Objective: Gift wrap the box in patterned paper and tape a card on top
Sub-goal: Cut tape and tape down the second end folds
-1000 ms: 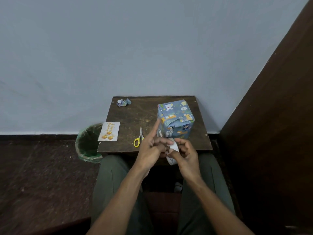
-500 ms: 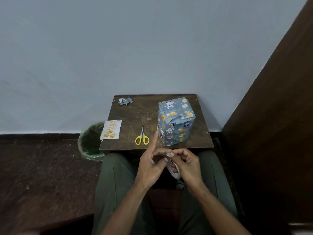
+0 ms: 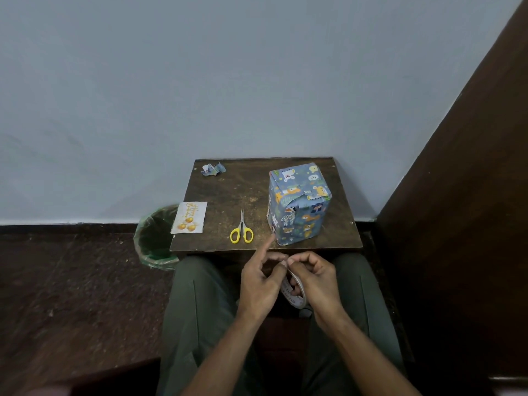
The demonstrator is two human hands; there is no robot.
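Hands lower over lap — tape roll pinched, box unmoved

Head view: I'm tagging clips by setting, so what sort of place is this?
Probably a plain room corner at home: a small wooden table against a bare painted wall, a lined bin on the dark floor beside it.

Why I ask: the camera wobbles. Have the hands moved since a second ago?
Yes. Both hands and the tape roll have drawn back from the table's near edge, over the lap.
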